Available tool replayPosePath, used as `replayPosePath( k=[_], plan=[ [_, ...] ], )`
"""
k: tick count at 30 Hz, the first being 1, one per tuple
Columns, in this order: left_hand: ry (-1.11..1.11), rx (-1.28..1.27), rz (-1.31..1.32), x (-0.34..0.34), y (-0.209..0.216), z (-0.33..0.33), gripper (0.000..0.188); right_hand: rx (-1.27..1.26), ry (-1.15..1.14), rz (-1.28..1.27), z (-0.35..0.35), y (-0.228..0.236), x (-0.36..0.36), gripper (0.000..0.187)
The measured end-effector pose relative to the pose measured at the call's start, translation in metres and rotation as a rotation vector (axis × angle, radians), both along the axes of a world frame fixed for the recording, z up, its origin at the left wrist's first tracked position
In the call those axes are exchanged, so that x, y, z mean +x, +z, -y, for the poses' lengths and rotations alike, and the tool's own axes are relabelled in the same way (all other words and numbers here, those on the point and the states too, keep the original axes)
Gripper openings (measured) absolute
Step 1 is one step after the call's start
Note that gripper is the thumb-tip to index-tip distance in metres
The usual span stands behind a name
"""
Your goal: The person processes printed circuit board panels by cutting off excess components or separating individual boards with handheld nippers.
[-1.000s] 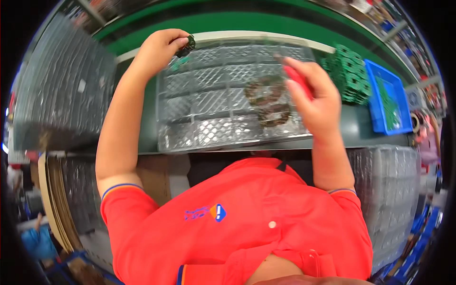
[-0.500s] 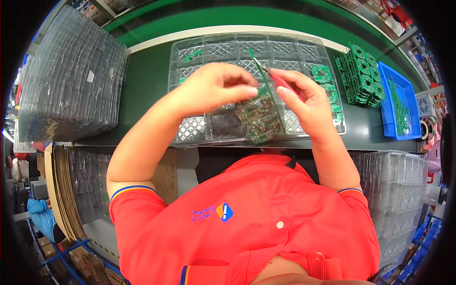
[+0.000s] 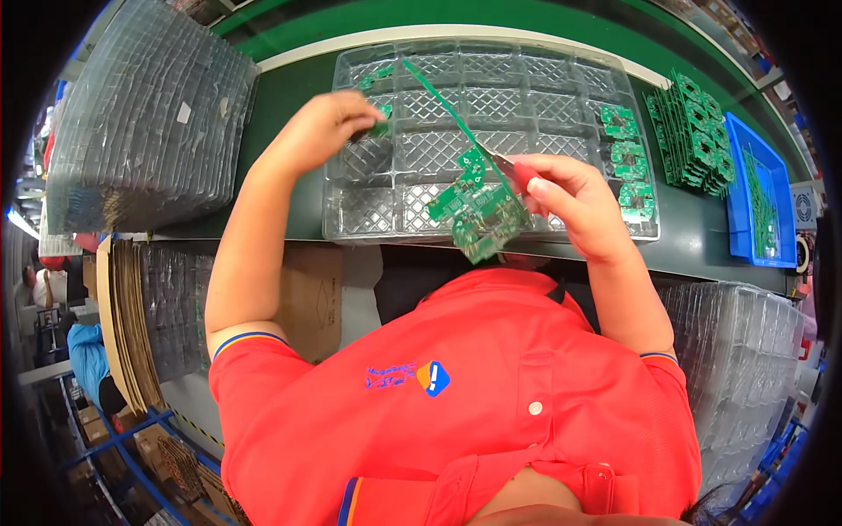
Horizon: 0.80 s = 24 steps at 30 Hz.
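My left hand (image 3: 320, 127) is at the left side of a clear plastic tray (image 3: 465, 105), its fingers pinched on a small green circuit board (image 3: 381, 128), partly hidden by them. In my right hand (image 3: 574, 197) are red-handled cutters (image 3: 524, 175), gripped near their dark jaws. The same hand holds a green circuit board panel (image 3: 491, 215) tilted above the tray's near edge. A long thin green strip (image 3: 438, 98) runs up and left from the panel beside the jaws. Small boards (image 3: 628, 160) lie in the tray's right column, and another (image 3: 377, 77) in its far left cell.
A tall stack of clear trays (image 3: 149, 123) stands at the left. On the right are stacked green panels (image 3: 693, 136) and a blue bin (image 3: 741, 193) holding green strips. More clear trays (image 3: 737, 351) stand low at the right, and cardboard sheets (image 3: 132, 324) low at the left.
My left hand has moved from the panel to the tray's left cells. The panel has turned to show its face more, and the strip leans further left. My right hand still holds the cutters.
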State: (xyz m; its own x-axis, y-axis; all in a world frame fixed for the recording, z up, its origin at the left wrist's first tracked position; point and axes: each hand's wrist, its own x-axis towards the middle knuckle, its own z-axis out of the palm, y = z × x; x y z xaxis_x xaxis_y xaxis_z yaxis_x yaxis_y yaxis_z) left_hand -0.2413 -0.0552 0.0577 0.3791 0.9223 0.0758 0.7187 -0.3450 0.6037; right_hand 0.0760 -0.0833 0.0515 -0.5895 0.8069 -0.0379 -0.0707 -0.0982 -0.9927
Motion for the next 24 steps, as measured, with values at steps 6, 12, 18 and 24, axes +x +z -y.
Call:
replayPosePath(
  k=[6,12,18,24],
  plan=[
    [0.07,0.137,-0.112,0.02,-0.006,0.024,0.014,0.488,-0.046,0.254,0.001,0.006,-0.013,0.028],
    [0.064,-0.363,0.471,0.064,0.023,0.047,0.022,0.928,-0.201,0.366,0.015,0.016,-0.029,0.034],
    [0.008,-0.346,-0.229,0.025,0.02,0.046,0.016,0.923,-0.271,0.302,0.012,0.013,-0.018,0.033],
    [0.146,0.019,-0.416,0.046,0.013,0.064,0.015,0.598,-0.16,0.235,0.011,0.011,-0.01,0.029]
  ],
)
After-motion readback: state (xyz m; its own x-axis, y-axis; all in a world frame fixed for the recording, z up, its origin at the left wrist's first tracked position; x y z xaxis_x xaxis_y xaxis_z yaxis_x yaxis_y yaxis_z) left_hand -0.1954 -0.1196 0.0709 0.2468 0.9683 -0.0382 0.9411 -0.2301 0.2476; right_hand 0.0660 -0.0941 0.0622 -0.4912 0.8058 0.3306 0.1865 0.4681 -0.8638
